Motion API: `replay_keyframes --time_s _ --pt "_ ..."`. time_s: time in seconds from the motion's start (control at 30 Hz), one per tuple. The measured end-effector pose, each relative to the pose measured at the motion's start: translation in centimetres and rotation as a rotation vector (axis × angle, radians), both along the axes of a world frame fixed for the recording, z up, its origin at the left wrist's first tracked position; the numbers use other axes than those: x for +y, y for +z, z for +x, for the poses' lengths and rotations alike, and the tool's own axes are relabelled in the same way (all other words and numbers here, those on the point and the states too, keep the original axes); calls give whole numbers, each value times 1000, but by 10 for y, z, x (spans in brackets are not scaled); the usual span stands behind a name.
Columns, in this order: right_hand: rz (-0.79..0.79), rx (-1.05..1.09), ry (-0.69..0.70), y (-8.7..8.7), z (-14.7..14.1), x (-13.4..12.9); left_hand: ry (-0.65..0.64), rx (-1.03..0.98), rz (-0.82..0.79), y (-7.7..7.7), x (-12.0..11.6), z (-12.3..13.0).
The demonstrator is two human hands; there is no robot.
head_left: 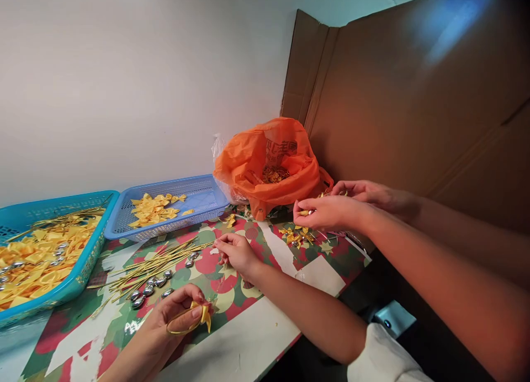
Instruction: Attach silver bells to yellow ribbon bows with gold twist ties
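Observation:
My left hand [182, 313] pinches a yellow ribbon bow [206, 317], with a loop of thin gold cord [178, 331] under its fingers. Farther up the table, my right hand [236, 254] is closed, its fingertips at the right ends of a bundle of gold twist ties [165, 263]. Whether a tie is between those fingertips is hard to see, but they touch the ends. Several shiny silver beads [149, 290] lie between the ties and my left hand. Another bead pair [191, 259] rests near my right fingertips.
A teal basket [110, 216] of bows, beads and ties stands at left, beside a blue basket [202, 190] with loose bows. Behind is an orange plastic bag [248, 178] with pieces inside. A co-worker's hands [331, 208] hold small pieces at right, above finished-looking bows [296, 237].

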State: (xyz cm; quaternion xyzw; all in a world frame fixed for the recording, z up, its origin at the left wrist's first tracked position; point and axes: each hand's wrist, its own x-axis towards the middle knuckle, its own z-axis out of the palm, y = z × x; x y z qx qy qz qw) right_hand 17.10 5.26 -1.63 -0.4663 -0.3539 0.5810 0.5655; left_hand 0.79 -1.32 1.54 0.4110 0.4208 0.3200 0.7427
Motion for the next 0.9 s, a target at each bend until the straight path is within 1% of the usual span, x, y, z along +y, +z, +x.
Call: replay_keyframes --time_s 0.2,0.37,0.7,0.9 --pt "-8 -1 4 3 0 -1 14 16 28 0 0 0" --pt "5 -6 -4 4 0 -3 -9 20 38 3 -2 1" --pt "48 1 9 -1 1 -3 5 29 42 8 -4 4" --pt "50 9 1 1 1 -4 9 25 33 9 -5 4"
